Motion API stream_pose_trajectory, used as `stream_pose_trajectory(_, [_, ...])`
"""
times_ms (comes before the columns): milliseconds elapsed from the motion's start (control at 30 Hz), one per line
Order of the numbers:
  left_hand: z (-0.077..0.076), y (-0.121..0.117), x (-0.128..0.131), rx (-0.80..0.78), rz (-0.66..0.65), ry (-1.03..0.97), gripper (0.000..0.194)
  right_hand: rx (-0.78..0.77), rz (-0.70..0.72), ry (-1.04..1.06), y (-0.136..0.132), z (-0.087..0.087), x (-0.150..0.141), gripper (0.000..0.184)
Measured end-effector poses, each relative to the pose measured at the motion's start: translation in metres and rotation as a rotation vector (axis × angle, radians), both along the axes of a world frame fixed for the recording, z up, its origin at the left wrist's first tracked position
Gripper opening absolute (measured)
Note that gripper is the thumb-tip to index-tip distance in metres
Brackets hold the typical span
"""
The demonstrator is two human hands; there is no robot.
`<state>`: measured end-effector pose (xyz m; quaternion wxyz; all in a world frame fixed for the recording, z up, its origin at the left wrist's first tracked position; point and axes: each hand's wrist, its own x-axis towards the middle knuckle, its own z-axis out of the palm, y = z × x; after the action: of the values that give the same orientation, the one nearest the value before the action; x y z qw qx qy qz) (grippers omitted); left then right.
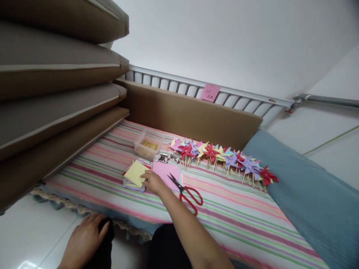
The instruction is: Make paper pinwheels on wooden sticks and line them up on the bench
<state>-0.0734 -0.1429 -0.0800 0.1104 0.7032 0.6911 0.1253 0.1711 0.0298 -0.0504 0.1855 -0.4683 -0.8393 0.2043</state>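
My right hand (153, 182) reaches over the bed and has its fingers curled at the right edge of a yellow paper square (136, 172). That square tops a pile of coloured paper squares (131, 184), mostly covered by it. My left hand (85, 239) rests on my dark-clothed knee, fingers extended and thumb apart, holding nothing. To the right of the pile lies a pink sheet (168, 172), partly behind my right hand. Red-handled scissors (186, 193) lie with their open blades over this sheet.
Paper pinwheels on sticks (221, 157) lie in a long row at the right. A clear plastic box (148, 145) holds small sticks, with small clear packets (166, 157) beside it. Stacked cushions (58, 82) rise at the left; a brown board (190, 112) stands behind.
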Motion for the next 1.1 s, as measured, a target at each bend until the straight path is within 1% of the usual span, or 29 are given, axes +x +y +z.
stream_pose_trajectory(67, [-0.002,0.0,-0.001,0.009,0.001,-0.018,0.035,0.024,-0.026,0.049,0.0,-0.003,-0.001,0.023])
stream_pose_trajectory(167, [-0.009,0.0,-0.006,0.038,0.01,-0.1,0.032,0.079,-0.104,0.13,-0.001,-0.002,-0.002,0.02])
stream_pose_trajectory(233, [-0.011,0.001,-0.006,0.09,0.036,-0.222,0.031,0.138,-0.184,0.189,-0.001,0.005,-0.001,0.021])
stream_pose_trajectory(300, [-0.006,0.003,0.001,0.168,0.089,-0.404,0.036,0.209,-0.265,0.245,-0.003,0.018,0.001,0.024])
stream_pose_trajectory(333, [0.001,0.005,0.009,0.197,0.124,-0.522,0.041,0.246,-0.298,0.271,-0.005,0.025,0.003,0.025])
stream_pose_trajectory(367, [0.011,0.007,0.02,0.191,0.159,-0.655,0.044,0.28,-0.321,0.294,-0.009,0.033,0.005,0.027])
stream_pose_trajectory(400, [0.022,0.009,0.032,0.129,0.19,-0.818,0.045,0.311,-0.334,0.313,-0.015,0.041,0.007,0.028])
stream_pose_trajectory(433, [0.035,0.012,0.046,0.011,0.209,-1.015,0.046,0.336,-0.336,0.33,-0.023,0.047,0.009,0.03])
stream_pose_trajectory(467, [0.048,0.015,0.061,-0.125,0.208,-1.251,0.048,0.356,-0.329,0.344,-0.033,0.052,0.01,0.031])
stream_pose_trajectory(500, [0.061,0.019,0.074,-0.221,0.197,-1.499,0.05,0.37,-0.317,0.354,-0.045,0.056,0.012,0.032])
stream_pose_trajectory(533, [0.072,0.023,0.086,-0.315,0.213,-1.694,0.05,0.379,-0.3,0.362,-0.059,0.057,0.013,0.033])
stream_pose_trajectory(600, [0.09,0.029,0.105,-0.46,0.22,-1.944,0.045,0.381,-0.252,0.362,-0.086,0.054,0.014,0.035])
stream_pose_trajectory(667, [0.098,0.032,0.117,-0.472,0.243,-2.107,0.035,0.368,-0.195,0.325,-0.113,0.047,0.012,0.036])
stream_pose_trajectory(733, [0.101,0.031,0.126,-0.404,0.315,-2.166,0.025,0.353,-0.154,0.271,-0.135,0.039,0.009,0.036])
stream_pose_trajectory(767, [0.1,0.03,0.129,-0.348,0.371,-2.16,0.023,0.348,-0.142,0.251,-0.144,0.036,0.007,0.036])
stream_pose_trajectory(833, [0.097,0.027,0.131,-0.235,0.479,-2.101,0.028,0.347,-0.111,0.236,-0.157,0.032,0.007,0.036])
stream_pose_trajectory(900, [0.095,0.024,0.127,-0.144,0.543,-2.032,0.031,0.353,-0.071,0.213,-0.162,0.027,0.018,0.038])
stream_pose_trajectory(967, [0.094,0.022,0.115,-0.137,0.549,-1.976,0.03,0.358,-0.079,0.149,-0.158,0.021,0.044,0.042])
stream_pose_trajectory(1000, [0.094,0.02,0.107,-0.159,0.544,-1.948,0.028,0.346,-0.143,0.105,-0.153,0.017,0.062,0.042])
stream_pose_trajectory(1067, [0.096,0.016,0.09,-0.209,0.538,-1.89,0.025,0.273,-0.41,-0.022,-0.14,0.006,0.103,0.038])
stream_pose_trajectory(1100, [0.097,0.013,0.082,-0.231,0.536,-1.863,0.024,0.25,-0.495,-0.045,-0.134,-0.001,0.123,0.038])
